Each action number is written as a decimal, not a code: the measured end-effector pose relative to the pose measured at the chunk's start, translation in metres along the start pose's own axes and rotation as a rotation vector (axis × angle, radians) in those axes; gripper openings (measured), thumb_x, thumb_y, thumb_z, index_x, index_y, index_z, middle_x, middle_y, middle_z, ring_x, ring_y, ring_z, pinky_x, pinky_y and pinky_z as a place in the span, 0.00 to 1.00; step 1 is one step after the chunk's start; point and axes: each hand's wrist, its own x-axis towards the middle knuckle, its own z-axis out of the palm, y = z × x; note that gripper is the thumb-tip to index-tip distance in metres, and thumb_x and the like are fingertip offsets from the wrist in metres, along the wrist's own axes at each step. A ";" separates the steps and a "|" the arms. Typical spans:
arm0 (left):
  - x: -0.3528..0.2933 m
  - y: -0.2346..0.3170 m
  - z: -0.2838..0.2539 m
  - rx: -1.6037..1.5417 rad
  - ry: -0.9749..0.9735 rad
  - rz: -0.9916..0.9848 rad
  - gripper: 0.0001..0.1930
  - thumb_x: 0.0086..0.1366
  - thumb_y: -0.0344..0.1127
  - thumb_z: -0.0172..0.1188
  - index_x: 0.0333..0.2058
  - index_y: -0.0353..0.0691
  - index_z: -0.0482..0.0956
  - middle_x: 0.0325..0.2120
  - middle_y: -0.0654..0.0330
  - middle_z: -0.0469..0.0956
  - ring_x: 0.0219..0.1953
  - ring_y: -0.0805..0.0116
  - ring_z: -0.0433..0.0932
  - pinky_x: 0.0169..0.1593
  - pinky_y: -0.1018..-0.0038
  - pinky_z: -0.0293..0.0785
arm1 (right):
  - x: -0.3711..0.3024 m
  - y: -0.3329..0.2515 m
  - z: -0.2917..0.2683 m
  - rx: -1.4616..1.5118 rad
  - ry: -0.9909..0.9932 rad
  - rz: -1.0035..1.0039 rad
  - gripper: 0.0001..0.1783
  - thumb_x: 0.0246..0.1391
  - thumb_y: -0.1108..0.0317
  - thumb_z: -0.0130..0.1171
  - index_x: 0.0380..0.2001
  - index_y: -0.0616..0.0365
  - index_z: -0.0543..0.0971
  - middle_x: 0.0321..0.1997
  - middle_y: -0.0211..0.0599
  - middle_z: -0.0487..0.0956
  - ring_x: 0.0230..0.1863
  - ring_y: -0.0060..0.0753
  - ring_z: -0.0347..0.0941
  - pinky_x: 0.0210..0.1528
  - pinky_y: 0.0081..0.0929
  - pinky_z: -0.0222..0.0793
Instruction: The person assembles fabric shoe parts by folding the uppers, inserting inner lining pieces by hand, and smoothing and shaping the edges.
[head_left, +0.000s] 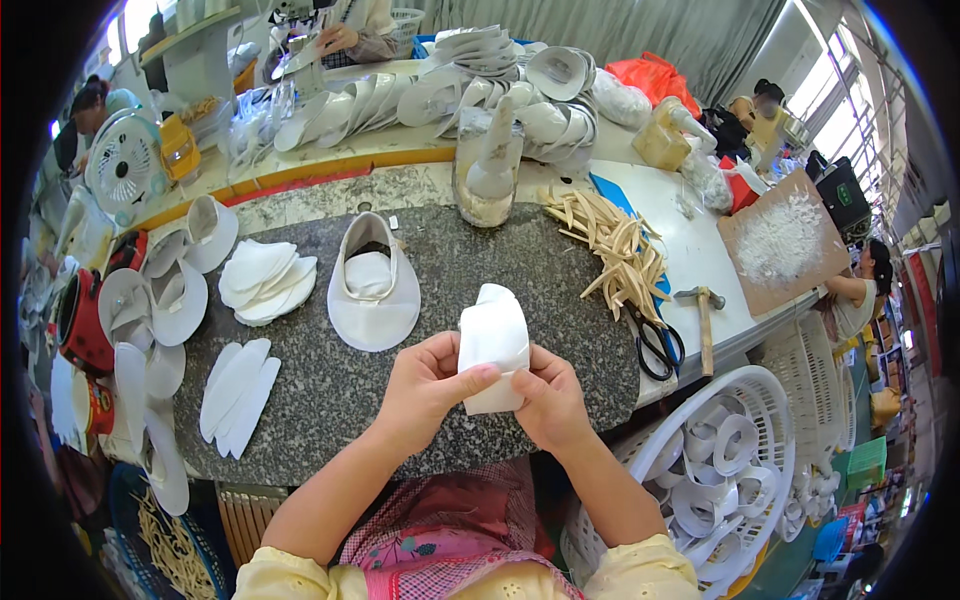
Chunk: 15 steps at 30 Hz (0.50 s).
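A: What do the person's hands have?
B: The left hand [425, 385] pinches a curved white piece [493, 340], thumb across its face and fingers behind. The right hand [552, 400] grips the same piece at its lower right edge, thumb in front.
A: One layer or two?
B: Hard to say; a crease runs across near the thumbs, but the back is hidden.
A: Where is it held?
B: Above the near part of a speckled stone slab [310, 400], between both hands.
A: And around it?
B: Just left, on the slab, sits a white slipper-shaped upper [375, 315]. Farther left lie a pile of rounded white pieces [265, 283] and, nearer the person, a fan of long white pieces [238, 395].
A: Toward the right?
B: A heap of tan strips [612, 240], then black-handled scissors [657, 345] by the slab's edge. Beyond them a hammer [706, 330] lies on the white table. Lower down stands a white basket [782, 420] full of white curved parts [735, 445].
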 end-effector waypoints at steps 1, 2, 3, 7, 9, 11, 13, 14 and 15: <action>-0.001 0.000 -0.001 -0.006 -0.016 0.005 0.15 0.52 0.30 0.59 0.39 0.31 0.70 0.31 0.58 0.75 0.33 0.75 0.74 0.36 0.79 0.70 | 0.000 -0.001 0.001 -0.005 0.005 0.002 0.13 0.46 0.70 0.56 0.35 0.64 0.70 0.34 0.35 0.74 0.36 0.21 0.70 0.40 0.21 0.65; -0.001 0.000 -0.002 -0.012 -0.033 0.010 0.15 0.52 0.30 0.59 0.39 0.31 0.70 0.32 0.57 0.75 0.33 0.74 0.74 0.37 0.79 0.70 | -0.001 -0.001 0.001 -0.018 -0.014 0.000 0.14 0.46 0.70 0.57 0.36 0.65 0.71 0.34 0.35 0.74 0.36 0.22 0.70 0.41 0.21 0.65; -0.003 -0.002 -0.003 -0.017 -0.035 0.007 0.15 0.52 0.30 0.59 0.39 0.31 0.70 0.32 0.57 0.75 0.33 0.74 0.74 0.37 0.79 0.70 | -0.002 -0.001 0.002 -0.031 -0.032 -0.003 0.14 0.45 0.70 0.57 0.36 0.65 0.71 0.35 0.35 0.74 0.37 0.23 0.70 0.41 0.22 0.65; -0.008 -0.013 -0.012 -0.327 -0.103 -0.032 0.15 0.53 0.29 0.57 0.40 0.31 0.69 0.34 0.57 0.74 0.35 0.73 0.74 0.38 0.77 0.71 | -0.011 0.018 0.013 0.102 -0.006 -0.085 0.12 0.45 0.71 0.57 0.34 0.65 0.72 0.34 0.35 0.74 0.36 0.24 0.71 0.40 0.22 0.66; -0.010 -0.017 -0.013 -0.391 -0.131 -0.050 0.16 0.53 0.29 0.57 0.41 0.32 0.69 0.35 0.57 0.74 0.36 0.73 0.73 0.39 0.76 0.71 | -0.013 0.027 0.011 0.195 0.029 -0.147 0.10 0.45 0.73 0.56 0.33 0.65 0.72 0.35 0.36 0.74 0.36 0.25 0.71 0.41 0.23 0.66; -0.006 -0.022 -0.007 -0.394 -0.106 -0.058 0.16 0.53 0.29 0.57 0.41 0.31 0.69 0.35 0.59 0.74 0.35 0.73 0.73 0.39 0.76 0.70 | -0.015 0.026 0.009 0.188 0.038 -0.170 0.09 0.45 0.74 0.56 0.32 0.65 0.72 0.34 0.35 0.74 0.36 0.24 0.70 0.40 0.21 0.65; -0.001 -0.024 -0.003 -0.281 -0.115 -0.045 0.16 0.53 0.30 0.57 0.41 0.32 0.70 0.34 0.59 0.74 0.34 0.73 0.73 0.38 0.77 0.69 | -0.020 0.020 0.003 0.172 0.084 -0.222 0.08 0.46 0.74 0.56 0.31 0.65 0.71 0.34 0.34 0.74 0.36 0.23 0.70 0.39 0.20 0.65; 0.003 -0.024 -0.002 -0.170 -0.122 -0.020 0.17 0.53 0.31 0.56 0.42 0.33 0.70 0.32 0.60 0.75 0.33 0.73 0.73 0.38 0.78 0.68 | -0.022 0.013 -0.001 0.061 0.061 -0.319 0.08 0.46 0.74 0.55 0.31 0.65 0.71 0.33 0.33 0.73 0.35 0.21 0.68 0.38 0.19 0.64; 0.004 -0.017 -0.002 0.119 -0.121 0.077 0.17 0.54 0.33 0.55 0.42 0.35 0.70 0.31 0.60 0.75 0.32 0.73 0.73 0.37 0.78 0.68 | -0.029 0.001 -0.007 -0.068 0.059 -0.419 0.07 0.46 0.74 0.55 0.31 0.65 0.71 0.32 0.32 0.73 0.34 0.19 0.67 0.37 0.18 0.63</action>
